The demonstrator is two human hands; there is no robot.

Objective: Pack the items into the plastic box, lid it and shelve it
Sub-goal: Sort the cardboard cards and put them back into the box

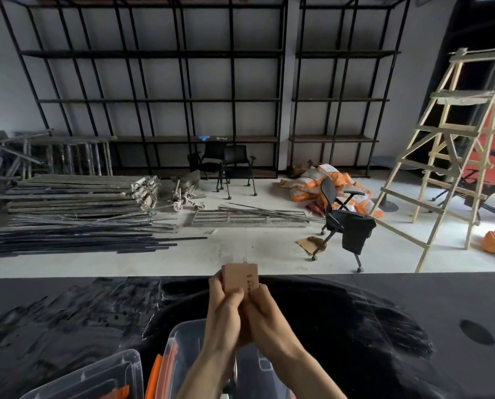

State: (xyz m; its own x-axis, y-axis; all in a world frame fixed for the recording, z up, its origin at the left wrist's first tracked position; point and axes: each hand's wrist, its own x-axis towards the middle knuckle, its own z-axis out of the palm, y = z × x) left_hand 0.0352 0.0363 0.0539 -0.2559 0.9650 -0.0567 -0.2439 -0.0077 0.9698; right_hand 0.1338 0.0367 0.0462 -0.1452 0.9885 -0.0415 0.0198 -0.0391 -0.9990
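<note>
In the head view, a small pink box (pixel 242 276) is clasped between the left hand (pixel 223 309) and right hand (pixel 265 315), both closed on it. Below the grip lies the open plastic box (pixel 183 338) on the counter (pixel 384 312). Released early, the item could be dropped outside the rim.

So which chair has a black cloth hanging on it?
The office chair standing alone near the wooden ladder. A black cloth hangs over it; the two chairs by the shelves have none.
</note>
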